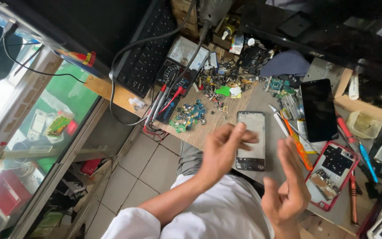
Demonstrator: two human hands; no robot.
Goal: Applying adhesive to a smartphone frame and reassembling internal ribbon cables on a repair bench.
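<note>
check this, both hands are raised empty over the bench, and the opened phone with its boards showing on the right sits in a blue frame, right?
Not quite: the head view shows the opened phone in a red frame, not blue. The rest holds: the left hand and right hand are raised empty over the bench.

One head camera looks steeply down, close above the workbench.

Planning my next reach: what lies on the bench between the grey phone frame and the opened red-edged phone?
In the head view, between the grey phone frame and the red-edged phone lie an orange-handled tool and a white stick-like tool.
</note>
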